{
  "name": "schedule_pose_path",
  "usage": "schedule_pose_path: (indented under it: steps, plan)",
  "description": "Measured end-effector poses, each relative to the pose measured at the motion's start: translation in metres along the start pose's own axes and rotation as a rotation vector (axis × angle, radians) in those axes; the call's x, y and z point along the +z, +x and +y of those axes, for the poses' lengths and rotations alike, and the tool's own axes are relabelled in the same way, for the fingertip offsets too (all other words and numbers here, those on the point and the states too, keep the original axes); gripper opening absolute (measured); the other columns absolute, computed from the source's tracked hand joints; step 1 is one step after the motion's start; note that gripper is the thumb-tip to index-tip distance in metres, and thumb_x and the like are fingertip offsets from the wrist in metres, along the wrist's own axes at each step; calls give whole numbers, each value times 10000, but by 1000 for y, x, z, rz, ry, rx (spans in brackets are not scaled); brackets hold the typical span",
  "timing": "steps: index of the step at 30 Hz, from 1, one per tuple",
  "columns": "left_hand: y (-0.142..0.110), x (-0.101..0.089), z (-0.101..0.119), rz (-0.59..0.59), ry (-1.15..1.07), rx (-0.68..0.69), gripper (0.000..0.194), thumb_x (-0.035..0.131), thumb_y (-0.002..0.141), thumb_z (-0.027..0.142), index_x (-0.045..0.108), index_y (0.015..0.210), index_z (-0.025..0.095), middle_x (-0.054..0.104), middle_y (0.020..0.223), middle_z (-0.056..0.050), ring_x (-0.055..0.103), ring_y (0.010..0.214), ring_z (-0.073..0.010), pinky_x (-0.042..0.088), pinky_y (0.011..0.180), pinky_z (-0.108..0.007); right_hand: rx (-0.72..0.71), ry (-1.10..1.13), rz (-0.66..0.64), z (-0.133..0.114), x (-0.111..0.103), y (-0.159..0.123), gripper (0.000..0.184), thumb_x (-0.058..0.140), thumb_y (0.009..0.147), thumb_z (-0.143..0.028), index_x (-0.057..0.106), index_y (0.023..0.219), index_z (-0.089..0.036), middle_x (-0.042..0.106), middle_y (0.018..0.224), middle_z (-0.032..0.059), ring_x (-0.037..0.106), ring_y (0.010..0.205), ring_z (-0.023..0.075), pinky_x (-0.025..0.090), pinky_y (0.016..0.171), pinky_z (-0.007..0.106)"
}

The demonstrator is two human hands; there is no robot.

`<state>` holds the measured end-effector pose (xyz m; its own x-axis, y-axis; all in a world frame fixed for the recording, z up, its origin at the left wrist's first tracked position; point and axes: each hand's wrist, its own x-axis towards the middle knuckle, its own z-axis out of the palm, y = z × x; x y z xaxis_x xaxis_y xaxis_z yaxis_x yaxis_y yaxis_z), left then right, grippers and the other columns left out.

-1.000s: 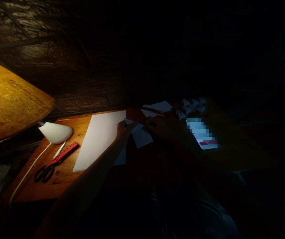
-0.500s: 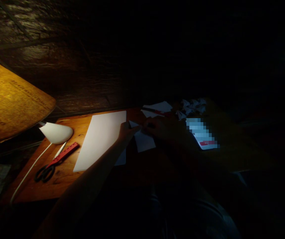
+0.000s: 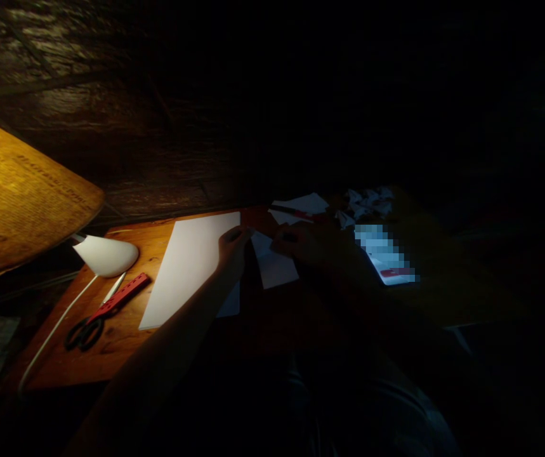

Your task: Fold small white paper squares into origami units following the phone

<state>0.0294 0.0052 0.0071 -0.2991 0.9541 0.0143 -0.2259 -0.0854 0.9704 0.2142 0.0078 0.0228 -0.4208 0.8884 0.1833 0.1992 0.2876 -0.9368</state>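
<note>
A small piece of white paper (image 3: 275, 266) with a crease near its top lies between my hands in the dim middle of the table. My left hand (image 3: 233, 249) pinches its upper left corner, fingers closed. On the paper's right edge, my right hand (image 3: 295, 242) has its fingers curled and pressed together; shadow hides much of it. Left of the small piece, partly under my left forearm, rests a large white sheet (image 3: 186, 266).
On the left are a lamp (image 3: 105, 255), scissors (image 3: 84, 331), a red perforated strip (image 3: 122, 293) and a white pen (image 3: 114, 287). Further back lie paper pieces (image 3: 308, 206) and several small folded papers (image 3: 362, 204). A lit phone (image 3: 386, 257) is on the right of the wooden table (image 3: 63, 365).
My left hand has moved slightly left and up, to the paper's top corner, uncovering more of the small paper. My right hand stays almost in place.
</note>
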Motion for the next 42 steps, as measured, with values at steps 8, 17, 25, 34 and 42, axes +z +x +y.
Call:
schedule_pose_path:
  steps: [8, 17, 25, 34, 42]
  plan:
    - [18, -17, 9, 28, -72, 29, 152, 691, 653, 281, 572, 627, 188, 550, 602, 25, 549, 566, -91, 442, 561, -215, 42, 69, 19, 4, -2, -1, 199, 676, 789, -338, 598, 679, -192, 591, 656, -3, 510, 615, 127, 387, 593, 272]
    - [0, -5, -4, -353, 75, -44, 338, 857, 590, 357, 677, 795, 157, 679, 703, -7, 639, 649, -151, 488, 612, -258, 18, 94, 19, 12, -1, 2, 232, 635, 823, -378, 565, 696, -196, 581, 652, -3, 500, 621, 126, 400, 600, 265]
    - [-4, -6, -1, -324, 159, -80, 385, 888, 564, 377, 696, 796, 137, 719, 737, -37, 669, 688, -186, 503, 634, -283, -23, -70, -20, 12, -3, 3, 265, 683, 815, -412, 599, 712, -183, 596, 717, 9, 527, 677, 137, 418, 624, 265]
    - [-2, -4, 0, -344, -118, -49, 416, 793, 724, 459, 718, 1013, 170, 740, 855, -41, 680, 795, -196, 530, 767, -321, 118, -253, -11, -24, -9, -8, 168, 642, 867, -263, 649, 727, -169, 673, 734, 33, 579, 663, 146, 388, 578, 246]
    - [3, -9, -4, -342, -146, -92, 309, 832, 696, 383, 671, 859, 175, 632, 705, 19, 579, 625, -113, 463, 610, -237, 31, -300, -52, -33, -16, -10, 179, 736, 832, -364, 692, 804, -193, 731, 821, 58, 646, 763, 215, 438, 632, 288]
